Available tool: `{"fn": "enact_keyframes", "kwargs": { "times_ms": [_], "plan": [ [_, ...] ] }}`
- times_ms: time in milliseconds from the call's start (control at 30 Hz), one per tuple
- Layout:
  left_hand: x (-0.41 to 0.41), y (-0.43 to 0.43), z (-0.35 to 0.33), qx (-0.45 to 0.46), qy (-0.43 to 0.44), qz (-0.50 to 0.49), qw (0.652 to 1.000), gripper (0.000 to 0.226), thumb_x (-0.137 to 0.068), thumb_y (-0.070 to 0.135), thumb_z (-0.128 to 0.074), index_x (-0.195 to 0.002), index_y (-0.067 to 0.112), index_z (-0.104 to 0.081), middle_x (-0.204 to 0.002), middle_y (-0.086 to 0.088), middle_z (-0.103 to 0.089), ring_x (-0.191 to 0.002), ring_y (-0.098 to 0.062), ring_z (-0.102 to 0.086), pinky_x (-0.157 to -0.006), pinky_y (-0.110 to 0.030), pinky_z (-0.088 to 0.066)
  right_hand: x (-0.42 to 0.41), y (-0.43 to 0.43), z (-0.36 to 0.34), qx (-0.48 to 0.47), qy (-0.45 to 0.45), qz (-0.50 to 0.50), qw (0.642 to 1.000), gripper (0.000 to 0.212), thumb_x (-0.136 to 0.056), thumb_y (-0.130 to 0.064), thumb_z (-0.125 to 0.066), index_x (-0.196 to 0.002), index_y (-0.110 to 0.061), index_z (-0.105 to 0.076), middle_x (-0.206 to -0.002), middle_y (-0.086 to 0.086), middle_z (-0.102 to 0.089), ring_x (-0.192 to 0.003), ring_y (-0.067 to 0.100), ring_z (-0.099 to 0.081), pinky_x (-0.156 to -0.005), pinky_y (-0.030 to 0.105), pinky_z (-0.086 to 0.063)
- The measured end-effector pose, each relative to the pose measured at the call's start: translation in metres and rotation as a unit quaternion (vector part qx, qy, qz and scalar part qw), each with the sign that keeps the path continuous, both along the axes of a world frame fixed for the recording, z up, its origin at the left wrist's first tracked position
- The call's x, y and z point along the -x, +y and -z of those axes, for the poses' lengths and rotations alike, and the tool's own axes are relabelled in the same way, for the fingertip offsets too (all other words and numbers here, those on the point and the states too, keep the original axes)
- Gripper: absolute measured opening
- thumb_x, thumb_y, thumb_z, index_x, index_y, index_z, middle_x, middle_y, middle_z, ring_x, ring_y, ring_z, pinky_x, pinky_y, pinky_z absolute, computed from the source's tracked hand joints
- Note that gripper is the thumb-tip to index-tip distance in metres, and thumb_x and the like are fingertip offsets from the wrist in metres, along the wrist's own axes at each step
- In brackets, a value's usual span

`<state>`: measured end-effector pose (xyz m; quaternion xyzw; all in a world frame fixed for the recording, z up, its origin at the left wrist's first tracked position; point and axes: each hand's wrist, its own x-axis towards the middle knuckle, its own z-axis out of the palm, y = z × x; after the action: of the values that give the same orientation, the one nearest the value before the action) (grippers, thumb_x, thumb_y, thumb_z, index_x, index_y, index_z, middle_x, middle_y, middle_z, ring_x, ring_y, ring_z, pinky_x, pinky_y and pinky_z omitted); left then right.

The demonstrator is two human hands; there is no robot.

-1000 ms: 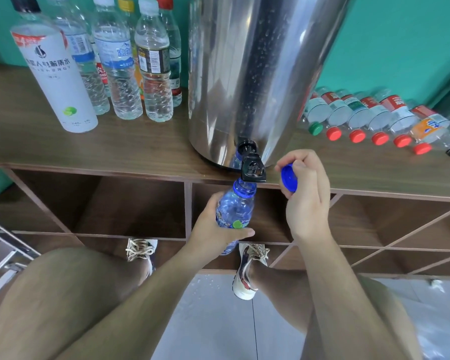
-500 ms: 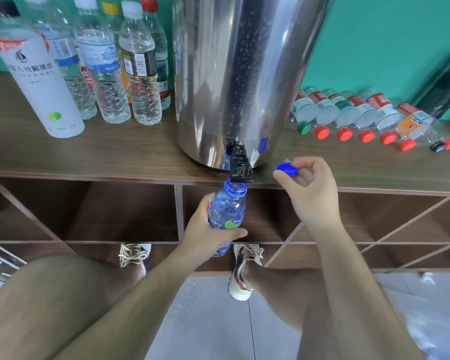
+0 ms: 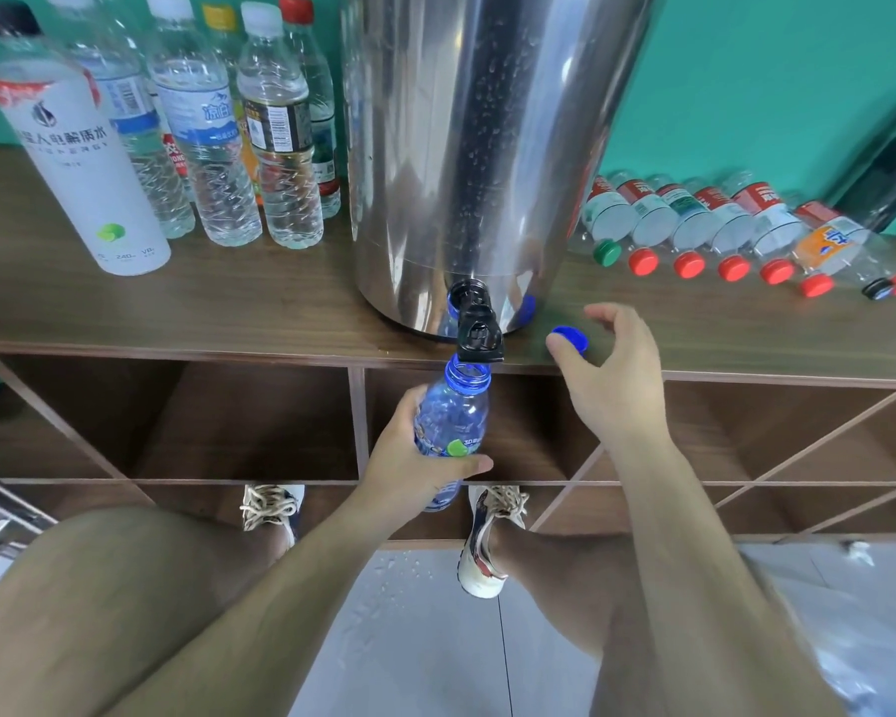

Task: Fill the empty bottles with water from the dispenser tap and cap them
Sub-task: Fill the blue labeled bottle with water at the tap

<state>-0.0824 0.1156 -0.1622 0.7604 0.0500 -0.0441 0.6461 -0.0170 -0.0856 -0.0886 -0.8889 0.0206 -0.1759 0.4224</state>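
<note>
The left grip [image 3: 409, 458] was clamped around the blue bottle [image 3: 451, 426] and held it uncapped, with its mouth directly under the black tap [image 3: 479, 331] of the steel dispenser [image 3: 477, 147]. The blue cap [image 3: 570, 340] lay on the counter [image 3: 280, 302], just beside the dispenser's base. The right grip [image 3: 611, 375] was at the cap, its fingers apart and loose, and the thumb touched the cap's edge.

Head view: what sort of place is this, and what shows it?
Probably a makeshift bottle-refilling station: steel water dispenser on a wooden shelf unit, upright bottles beside it, empty bottles lying opposite.
</note>
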Motion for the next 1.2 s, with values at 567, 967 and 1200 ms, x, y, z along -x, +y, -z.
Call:
{"fn": "enact_keyframes", "kwargs": {
  "times_ms": [567,967,1200],
  "plan": [
    [-0.001,-0.002,0.001,0.006,-0.019,-0.006,1.0,0.071,-0.072,0.01,-0.092,-0.113,0.041,-0.044,-0.107,0.02,-0.061,-0.089,0.022,-0.06,-0.069,-0.002,-0.047,0.052,0.048,-0.091,0.113,0.009,-0.269,0.956,0.045,-0.084,-0.041,-0.08,-0.127,-0.036,-0.068,-0.115,-0.024,-0.068,-0.106,-0.011,-0.057,-0.086,0.004,-0.043],
    [-0.002,0.0,0.003,0.012,-0.005,0.004,1.0,0.076,-0.071,0.016,-0.093,-0.123,0.042,-0.043,-0.111,0.021,-0.064,-0.095,0.018,-0.062,-0.071,-0.004,-0.049,0.047,0.024,-0.092,-0.014,0.053,-0.342,0.938,0.04,-0.091,-0.012,-0.078,-0.127,-0.029,-0.073,-0.119,-0.018,-0.076,-0.111,0.003,-0.071,-0.108,0.034,-0.052],
    [-0.002,-0.002,0.013,0.011,-0.001,-0.014,1.0,0.073,-0.068,0.021,-0.096,-0.116,0.046,-0.047,-0.115,0.02,-0.065,-0.103,0.01,-0.064,-0.078,-0.012,-0.055,0.043,0.02,-0.085,-0.027,0.035,-0.358,0.933,0.032,-0.099,-0.012,-0.07,-0.126,-0.028,-0.072,-0.121,-0.016,-0.074,-0.115,0.009,-0.068,-0.105,0.037,-0.052]
  ]
}}
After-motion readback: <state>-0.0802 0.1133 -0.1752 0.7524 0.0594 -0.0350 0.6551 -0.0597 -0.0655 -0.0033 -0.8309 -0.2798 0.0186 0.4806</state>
